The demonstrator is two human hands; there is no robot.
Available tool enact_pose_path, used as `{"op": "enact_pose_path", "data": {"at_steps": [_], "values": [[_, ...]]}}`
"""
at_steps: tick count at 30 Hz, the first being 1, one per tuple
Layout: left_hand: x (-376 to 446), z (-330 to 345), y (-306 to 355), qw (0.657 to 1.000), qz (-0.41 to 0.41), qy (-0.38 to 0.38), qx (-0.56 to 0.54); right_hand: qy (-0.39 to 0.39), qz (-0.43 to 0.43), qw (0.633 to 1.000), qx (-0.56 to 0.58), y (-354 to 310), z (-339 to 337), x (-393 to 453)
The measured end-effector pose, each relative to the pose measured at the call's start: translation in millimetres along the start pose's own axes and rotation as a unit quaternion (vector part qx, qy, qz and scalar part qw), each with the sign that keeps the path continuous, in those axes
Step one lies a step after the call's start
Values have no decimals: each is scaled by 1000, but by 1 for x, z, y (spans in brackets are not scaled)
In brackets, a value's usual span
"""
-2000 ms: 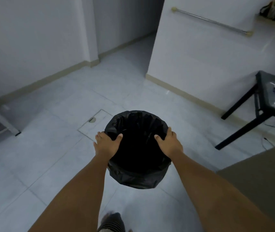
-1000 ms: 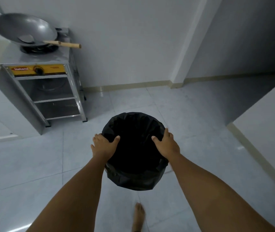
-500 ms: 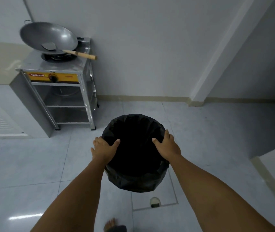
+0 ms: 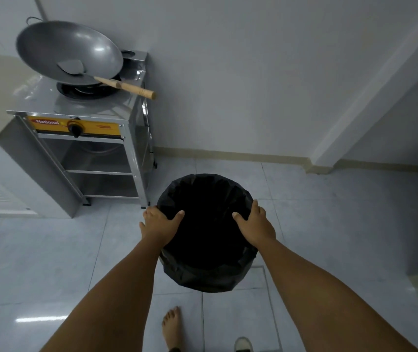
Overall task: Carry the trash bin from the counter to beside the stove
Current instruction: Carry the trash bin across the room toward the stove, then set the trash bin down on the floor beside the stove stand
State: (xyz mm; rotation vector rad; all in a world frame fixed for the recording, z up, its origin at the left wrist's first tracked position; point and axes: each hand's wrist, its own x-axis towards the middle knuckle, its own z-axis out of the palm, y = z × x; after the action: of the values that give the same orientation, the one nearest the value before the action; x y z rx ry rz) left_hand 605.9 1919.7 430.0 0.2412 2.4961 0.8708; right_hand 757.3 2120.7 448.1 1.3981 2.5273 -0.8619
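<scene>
Two hands are clamping the trash bin [image 4: 206, 270] by its rim: the left hand [image 4: 160, 222] on the left edge, the right hand [image 4: 254, 224] on the right edge, thumbs hooking inside over the black liner, fingers wrapping the outside. The bin is hanging upright above the floor, opening up, off the stove [image 4: 80, 128]'s right front corner. The stove is lying ahead and left, so the left hand is nearer it. The stove's yellow panel is reading "National". A wok [image 4: 69, 53] is sitting on the stove's burner.
</scene>
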Motion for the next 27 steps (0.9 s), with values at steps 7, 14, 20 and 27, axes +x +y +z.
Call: {"op": "enact_pose_path", "data": {"at_steps": [7, 14, 20, 27], "values": [[110, -2, 29, 1000, -12, -14, 15, -7, 8, 1000, 12, -44, 4, 103], [209, 11, 54, 998, -42, -26, 26, -34, 13, 999, 19, -74, 13, 207], [308, 32, 62, 995, -95, -41, 0, -53, 13, 998, 27, -100, 38, 313], [447, 93, 5, 986, -142, -74, -36, -78, 18, 996, 36, -108, 101, 423]]}}
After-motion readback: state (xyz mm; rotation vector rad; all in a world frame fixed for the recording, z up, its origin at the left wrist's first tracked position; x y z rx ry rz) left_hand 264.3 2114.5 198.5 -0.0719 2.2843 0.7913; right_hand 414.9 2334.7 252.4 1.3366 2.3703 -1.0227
